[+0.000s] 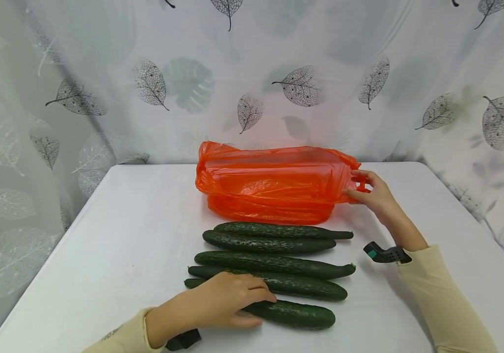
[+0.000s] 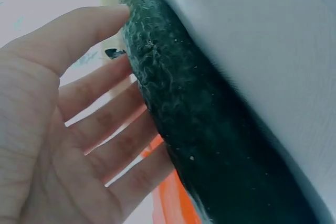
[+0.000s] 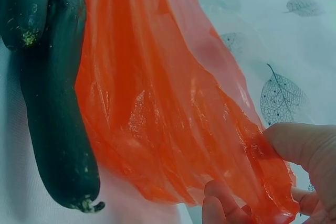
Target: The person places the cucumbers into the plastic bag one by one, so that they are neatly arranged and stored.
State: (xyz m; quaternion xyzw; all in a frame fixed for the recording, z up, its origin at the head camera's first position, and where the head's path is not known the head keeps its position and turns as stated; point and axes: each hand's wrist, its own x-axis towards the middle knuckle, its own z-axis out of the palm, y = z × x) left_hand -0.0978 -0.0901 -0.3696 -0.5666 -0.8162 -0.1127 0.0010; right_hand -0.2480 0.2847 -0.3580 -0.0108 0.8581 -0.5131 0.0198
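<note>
In the head view my left hand (image 1: 227,299) lies over the nearest cucumber (image 1: 298,314), thumb on its near side and fingers on its far side. The left wrist view shows the thumb and fingers against that dark green cucumber (image 2: 184,98), the fingertips hidden behind it. At the back, a red plastic bag (image 1: 274,181) lies on its side, long and loosely puffed. My right hand (image 1: 371,191) pinches the bag's right end. Close up in the right wrist view, the bag (image 3: 152,108) is drawn toward my right thumb (image 3: 299,140) and fingers.
Several more cucumbers lie side by side across the white table (image 1: 145,235), including a curved-tipped one (image 1: 274,264) and a pair by the bag, the front one of which (image 1: 269,242) is thicker. A leaf-print curtain (image 1: 269,59) hangs behind the table.
</note>
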